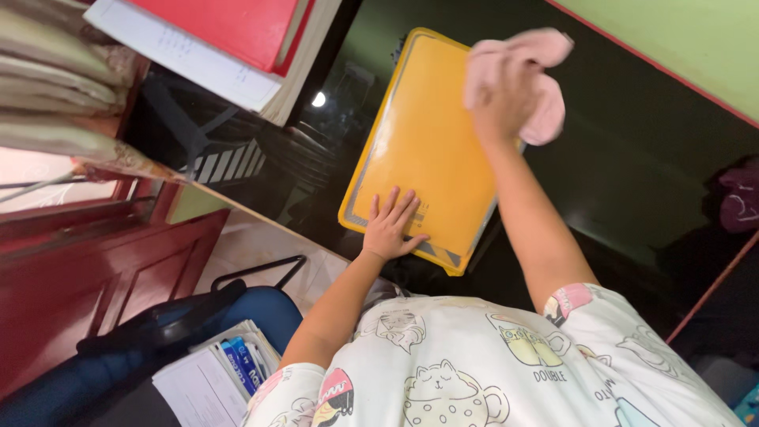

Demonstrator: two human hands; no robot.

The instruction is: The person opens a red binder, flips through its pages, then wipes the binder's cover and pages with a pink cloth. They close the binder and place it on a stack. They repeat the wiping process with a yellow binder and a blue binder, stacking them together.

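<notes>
Your right hand [506, 87] is clenched around a pink cloth [545, 79], pressing it onto the far right part of the yellow board [427, 134]. The hand and cloth are blurred, so you cannot tell exactly how the fingers wrap the cloth. Your left hand [390, 228] lies flat and released on the board's near edge, fingers spread, gripping nothing.

The board rests on a dark glossy table [632, 158], tilted across your view. Its near corner, just right of your left hand, sits close to the table's edge. Its far edge lies beyond your right hand, and the cloth hangs over its right edge. Right of your right arm the dark top runs open up to a red strip and a green wall [696, 39].

Left of your left hand, reflections in the top make that surface hard to read. Further left and beyond, a stack of books [229, 39] with a red cover overhangs, cut off by the frame. Nearer you, below your left elbow, a blue chair [261, 308] holds papers [205, 379], partly hidden by your sleeve. At the far right a dark purple thing [739, 198] is cut off and unclear.
</notes>
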